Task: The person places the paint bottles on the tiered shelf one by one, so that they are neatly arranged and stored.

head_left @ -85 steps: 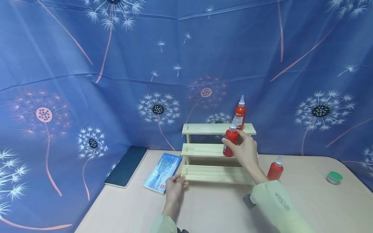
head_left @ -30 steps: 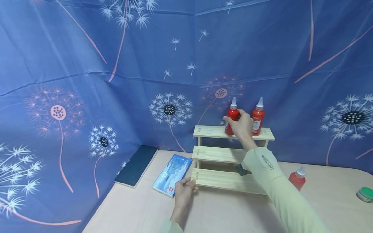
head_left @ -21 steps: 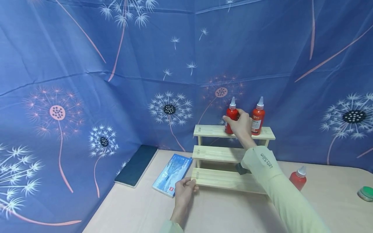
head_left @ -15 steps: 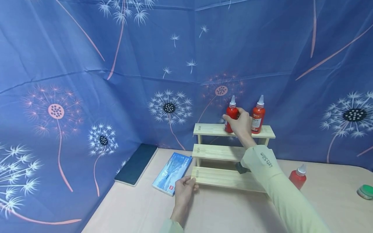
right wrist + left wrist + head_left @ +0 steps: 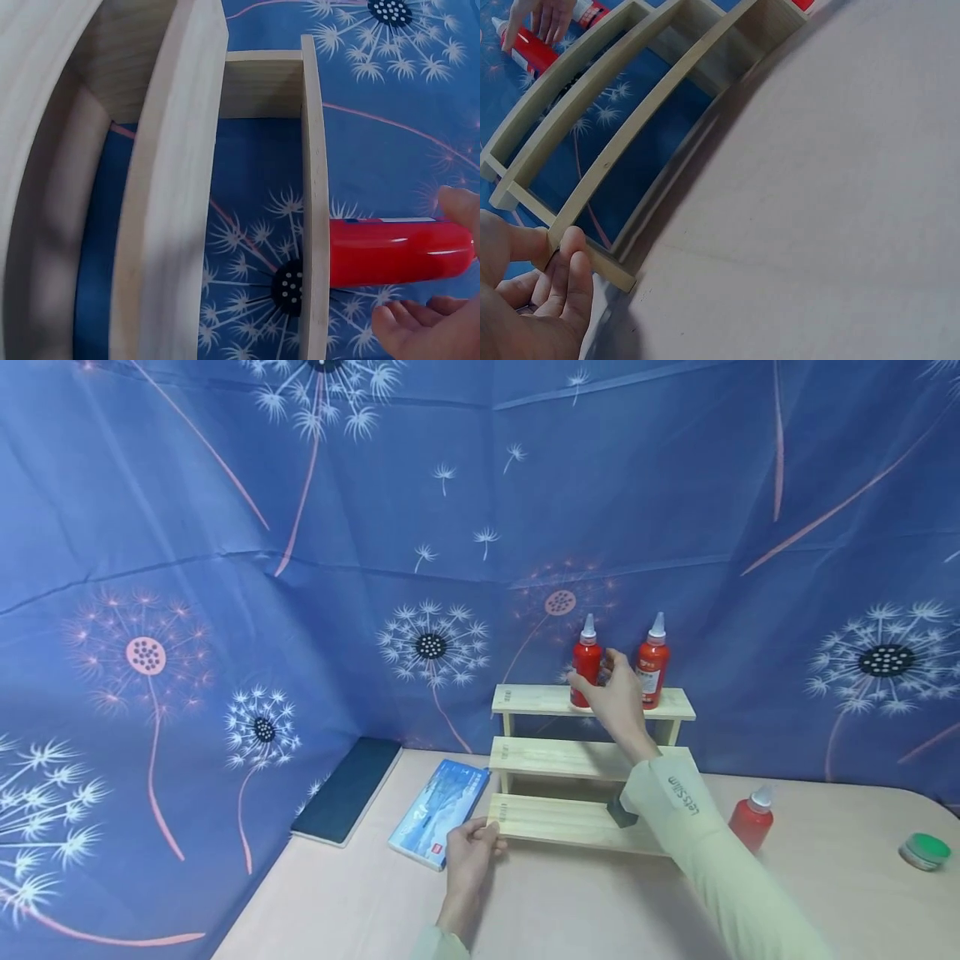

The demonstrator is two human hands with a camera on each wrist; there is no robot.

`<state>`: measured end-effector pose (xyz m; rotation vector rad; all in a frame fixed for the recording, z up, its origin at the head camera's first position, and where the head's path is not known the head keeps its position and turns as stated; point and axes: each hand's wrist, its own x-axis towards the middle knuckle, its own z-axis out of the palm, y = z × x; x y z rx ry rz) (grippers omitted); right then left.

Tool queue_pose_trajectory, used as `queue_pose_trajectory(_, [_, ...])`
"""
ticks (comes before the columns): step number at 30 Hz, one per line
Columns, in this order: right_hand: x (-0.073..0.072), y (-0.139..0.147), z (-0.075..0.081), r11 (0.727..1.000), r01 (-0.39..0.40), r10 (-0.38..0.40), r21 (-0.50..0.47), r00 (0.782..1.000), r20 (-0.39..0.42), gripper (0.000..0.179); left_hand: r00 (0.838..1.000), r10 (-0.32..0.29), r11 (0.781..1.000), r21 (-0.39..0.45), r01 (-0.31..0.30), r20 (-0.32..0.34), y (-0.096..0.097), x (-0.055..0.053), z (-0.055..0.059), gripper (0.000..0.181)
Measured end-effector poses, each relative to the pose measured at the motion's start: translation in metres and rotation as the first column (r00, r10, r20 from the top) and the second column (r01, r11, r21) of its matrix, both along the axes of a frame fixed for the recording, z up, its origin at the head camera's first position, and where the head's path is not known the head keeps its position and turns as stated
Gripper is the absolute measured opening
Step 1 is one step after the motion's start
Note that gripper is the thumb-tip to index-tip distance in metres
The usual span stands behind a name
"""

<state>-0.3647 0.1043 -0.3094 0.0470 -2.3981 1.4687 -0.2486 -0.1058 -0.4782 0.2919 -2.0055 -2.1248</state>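
Note:
A three-step wooden display rack (image 5: 592, 760) stands on the table against the cloth. My left hand (image 5: 468, 860) pinches the left front corner of its lowest step; in the left wrist view the thumb and fingers (image 5: 576, 289) meet at that edge. On the top step, a red squeeze bottle (image 5: 586, 662) with a pointed clear cap stands upright. My right hand (image 5: 618, 702) is spread around it, and in the right wrist view the fingers (image 5: 409, 326) are apart from the red bottle (image 5: 397, 253). A second red bottle (image 5: 651, 675) with a white label stands to its right.
Another red bottle (image 5: 752, 820) stands on the table right of the rack, partly behind the right sleeve. A green-lidded jar (image 5: 925, 852) sits farther right. Left of the rack lie a blue-and-white box (image 5: 438, 812) and a dark notebook (image 5: 347, 789). Behind hangs a blue dandelion-print cloth (image 5: 337, 652).
The right hand carried the red squeeze bottle up and left onto the top step, and its fingers have now loosened from it. The left hand has stayed at the rack's corner.

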Motion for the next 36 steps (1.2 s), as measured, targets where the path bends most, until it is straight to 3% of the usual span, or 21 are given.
queue_pose_trajectory(7, [0.03,0.002,-0.004,1.0,-0.003,0.003,0.01,0.999,-0.036,0.09,0.999,0.015,1.0,-0.005,-0.015,0.048,0.001,0.002,0.003,0.027])
queue_pose_trajectory(16, [0.076,0.01,-0.015,0.995,-0.037,0.034,-0.095,0.999,-0.033,0.088,0.997,0.01,1.0,0.01,-0.011,0.072,0.001,0.003,0.003,0.028])
queue_pose_trajectory(25, [0.121,0.022,-0.037,0.991,0.006,-0.005,-0.134,1.0,0.011,0.079,0.997,-0.014,1.0,0.019,0.012,0.079,0.002,0.006,0.006,0.028])
queue_pose_trajectory(36, [0.161,0.036,-0.071,0.991,0.027,-0.021,-0.128,0.998,0.054,0.074,0.994,-0.007,1.0,-0.002,0.008,0.112,0.0,0.005,0.007,0.029])
